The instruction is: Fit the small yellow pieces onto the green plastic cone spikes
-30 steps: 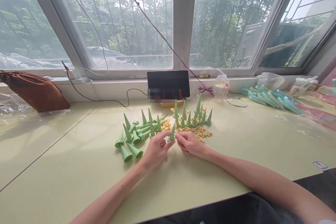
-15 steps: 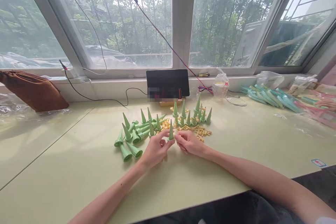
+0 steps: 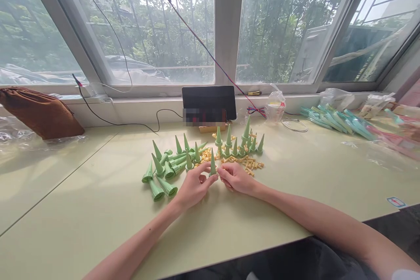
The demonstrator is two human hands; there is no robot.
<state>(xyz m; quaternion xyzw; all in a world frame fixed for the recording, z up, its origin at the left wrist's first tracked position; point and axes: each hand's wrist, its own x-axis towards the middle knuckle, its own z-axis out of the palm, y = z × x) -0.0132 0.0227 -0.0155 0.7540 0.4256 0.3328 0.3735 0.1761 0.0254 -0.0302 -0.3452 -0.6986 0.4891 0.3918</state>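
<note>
My left hand (image 3: 196, 183) grips a green plastic spike (image 3: 213, 164) between thumb and fingers, its point upward. Close against the right side of that spike, my right hand (image 3: 235, 176) is closed in a pinch; whatever its fingertips hold is hidden. More green spikes (image 3: 158, 167) stand or lie left of my left hand, some showing open hollow ends. Beyond my hands is another group of upright spikes (image 3: 246, 133). Small yellow plastic pieces (image 3: 252, 164) lie loose behind my right hand and among the spikes.
A dark tablet (image 3: 210, 103) leans on a small cardboard box (image 3: 211, 128) by the window. A brown drawstring bag (image 3: 42, 113) stands at the left. Blue-green strips (image 3: 341, 120), a plastic bag with a cup (image 3: 276, 107) and a cable (image 3: 295, 125) are to the right.
Both hands keep almost the same grip on and beside the spike. The view has shifted very slightly. At the far right edge, another person's hand has moved and is blurred.
</note>
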